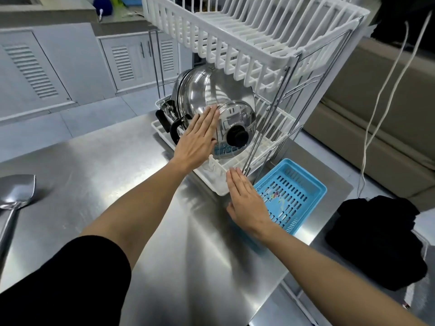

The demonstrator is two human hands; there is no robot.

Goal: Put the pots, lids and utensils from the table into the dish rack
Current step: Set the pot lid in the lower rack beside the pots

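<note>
Head view looks down on a steel table (113, 165) with a white two-tier dish rack (256, 43) standing at its far right side. On the lower tier, several steel pots (202, 90) and lids stand on edge, packed one against another, their black handles poking out on the left. At the front leans a smaller lid (235, 128) with a black knob facing out. The person's left hand (197, 140) lies flat against the shiny metal, fingers straight and close together, gripping nothing, fingertips touching the lid's left rim. The right hand (247, 203) is flat too, fingers together, palm down beside the rack's near corner, fingertips just at the white lower edge; it holds nothing. Under and beside that hand sits a blue slotted plastic basket (303, 184). Far off at the table's left edge lies a steel spatula (16, 194), well apart from the rack. A black cloth bundle (376, 243) rests off to the right
</note>
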